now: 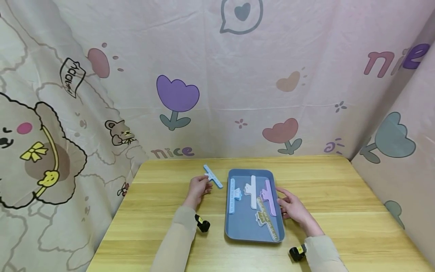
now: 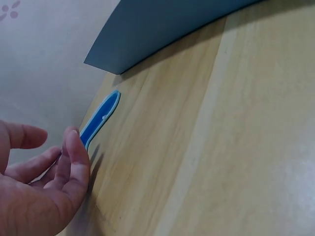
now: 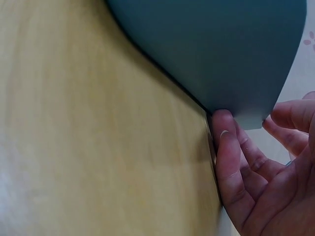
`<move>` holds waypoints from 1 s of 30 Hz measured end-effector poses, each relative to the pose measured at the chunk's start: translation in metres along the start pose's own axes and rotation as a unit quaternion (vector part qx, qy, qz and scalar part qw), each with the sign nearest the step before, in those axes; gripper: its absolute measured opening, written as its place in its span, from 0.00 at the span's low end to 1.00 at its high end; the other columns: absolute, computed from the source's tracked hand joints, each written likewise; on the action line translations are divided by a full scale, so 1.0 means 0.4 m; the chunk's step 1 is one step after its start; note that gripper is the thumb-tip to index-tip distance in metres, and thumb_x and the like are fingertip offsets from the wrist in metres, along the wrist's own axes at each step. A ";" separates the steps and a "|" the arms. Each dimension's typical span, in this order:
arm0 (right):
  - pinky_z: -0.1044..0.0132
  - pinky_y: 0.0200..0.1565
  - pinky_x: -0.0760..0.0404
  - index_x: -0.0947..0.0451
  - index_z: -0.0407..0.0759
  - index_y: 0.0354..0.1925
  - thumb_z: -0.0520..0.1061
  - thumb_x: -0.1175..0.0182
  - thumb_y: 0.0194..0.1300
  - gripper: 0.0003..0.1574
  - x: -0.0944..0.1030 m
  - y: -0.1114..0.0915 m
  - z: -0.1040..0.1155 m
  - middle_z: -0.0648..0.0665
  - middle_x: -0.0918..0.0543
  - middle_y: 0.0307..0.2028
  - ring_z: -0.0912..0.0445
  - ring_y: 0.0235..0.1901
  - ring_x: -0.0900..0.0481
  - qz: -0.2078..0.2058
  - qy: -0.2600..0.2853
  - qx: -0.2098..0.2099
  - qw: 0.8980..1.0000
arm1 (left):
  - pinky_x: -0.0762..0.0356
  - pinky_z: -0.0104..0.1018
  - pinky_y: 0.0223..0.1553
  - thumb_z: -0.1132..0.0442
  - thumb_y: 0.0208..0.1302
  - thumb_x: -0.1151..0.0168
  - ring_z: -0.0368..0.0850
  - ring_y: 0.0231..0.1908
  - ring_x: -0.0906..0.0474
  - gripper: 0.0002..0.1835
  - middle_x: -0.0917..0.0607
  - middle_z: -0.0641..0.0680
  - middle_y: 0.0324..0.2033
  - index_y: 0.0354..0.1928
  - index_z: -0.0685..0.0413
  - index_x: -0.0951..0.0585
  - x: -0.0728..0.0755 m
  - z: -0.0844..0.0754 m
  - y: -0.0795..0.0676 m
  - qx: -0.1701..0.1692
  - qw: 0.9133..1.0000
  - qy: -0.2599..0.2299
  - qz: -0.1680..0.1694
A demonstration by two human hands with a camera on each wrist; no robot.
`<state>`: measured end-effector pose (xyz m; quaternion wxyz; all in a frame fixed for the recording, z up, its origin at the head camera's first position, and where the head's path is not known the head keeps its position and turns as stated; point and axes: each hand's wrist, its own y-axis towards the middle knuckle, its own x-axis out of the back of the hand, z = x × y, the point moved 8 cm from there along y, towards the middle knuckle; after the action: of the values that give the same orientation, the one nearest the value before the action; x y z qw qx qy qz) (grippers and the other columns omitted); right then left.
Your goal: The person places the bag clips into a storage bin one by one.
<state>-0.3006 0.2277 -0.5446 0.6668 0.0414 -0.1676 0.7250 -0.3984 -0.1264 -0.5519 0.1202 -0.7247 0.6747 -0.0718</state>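
Observation:
A light-blue clip (image 1: 213, 176) lies at the back of the table, left of the grey-blue tray (image 1: 234, 230). My left hand (image 1: 199, 187) is at the clip's handle side, fingers bent and thumb apart from them. In the left wrist view, the fingers of the left hand (image 2: 54, 182) hide part of the clip (image 2: 101, 118). My right hand (image 1: 293, 206) holds the tray's right side. In the right wrist view, the right hand (image 3: 261, 172) has its thumb at the rim and its fingers against the lower wall of the tray (image 3: 211, 54).
Inside the tray lie a blue clip (image 1: 232, 196), a white clip (image 1: 253, 192), a purple clip (image 1: 270, 198) and a clear gold-toned clip (image 1: 268, 221). The wooden table (image 1: 340, 211) meets a patterned curtain (image 1: 217, 124) at its back.

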 end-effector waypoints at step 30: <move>0.58 0.22 0.19 0.42 0.41 0.73 0.36 0.50 0.73 0.33 -0.002 -0.001 0.001 0.37 0.21 0.37 0.50 0.26 0.20 0.000 0.005 0.001 1.000 | 0.18 0.32 0.26 0.79 0.64 0.46 0.47 0.30 0.19 0.25 0.21 0.71 0.42 0.64 0.72 0.33 0.027 -0.007 -0.017 -0.039 0.998 0.015 -0.046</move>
<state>-0.3003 0.2268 -0.5443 0.6672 0.0389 -0.1635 0.7257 -0.3916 -0.1370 -0.5479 0.0780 -0.7580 0.6446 -0.0621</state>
